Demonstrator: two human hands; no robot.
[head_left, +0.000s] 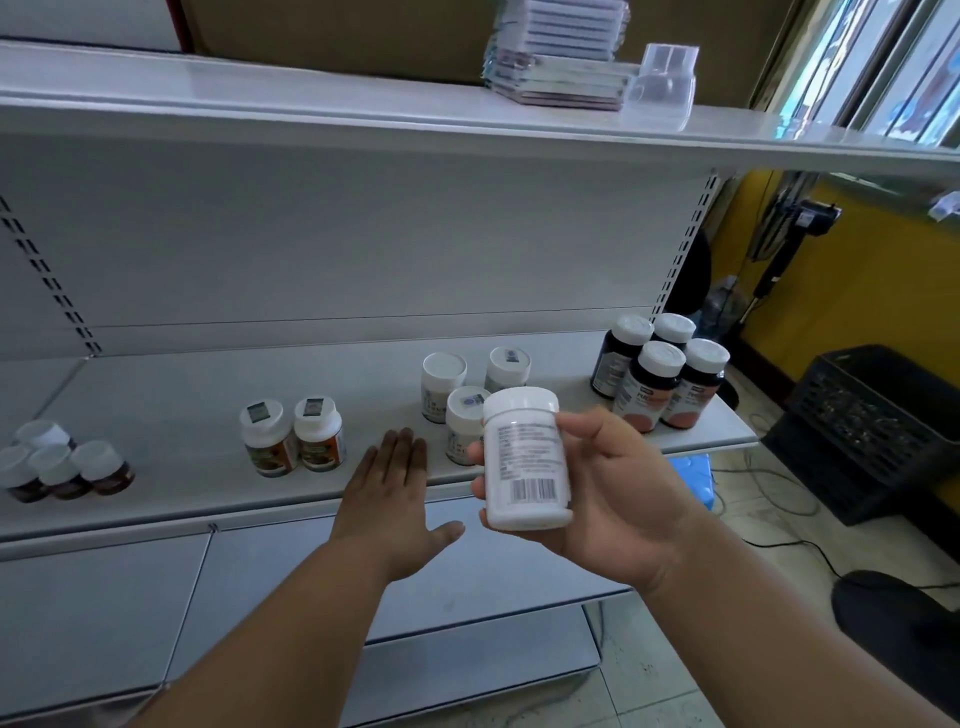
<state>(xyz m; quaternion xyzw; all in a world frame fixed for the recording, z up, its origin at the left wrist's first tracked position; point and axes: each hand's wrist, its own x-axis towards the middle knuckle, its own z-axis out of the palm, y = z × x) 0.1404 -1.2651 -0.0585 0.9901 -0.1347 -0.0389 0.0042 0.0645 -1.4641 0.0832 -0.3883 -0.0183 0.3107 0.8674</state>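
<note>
1. Left hand (387, 499): flat, palm down, fingers straight and together, thumb spread to the side. It is over the front edge of the shelf (182, 415) and holds nothing. Contact with the shelf cannot be told.
2. White bottle (524, 462): white cap on top, near upright, barcode label facing the camera. It is held in the air in front of the shelf edge, just right of the left hand.
3. Right hand (613, 499): palm up, fingers and thumb curled round the white bottle, gripping its body.
4. Small brown bottles (57, 462): a cluster with pale caps at the far left of the shelf.
5. Orange-label bottles (291, 436): two, side by side, white caps, left of the left hand's fingertips.
6. Pale bottles (467, 384): three, standing on the shelf, partly behind the held bottle.
7. Dark bottles (660, 374): four in a tight group at the shelf's right end, with white caps.
8. Crate (872, 431): black, on the floor to the right.
9. Upper shelf (260, 104): carries a stack of packets (561, 57) with a clear cup (662, 85) beside it.
</note>
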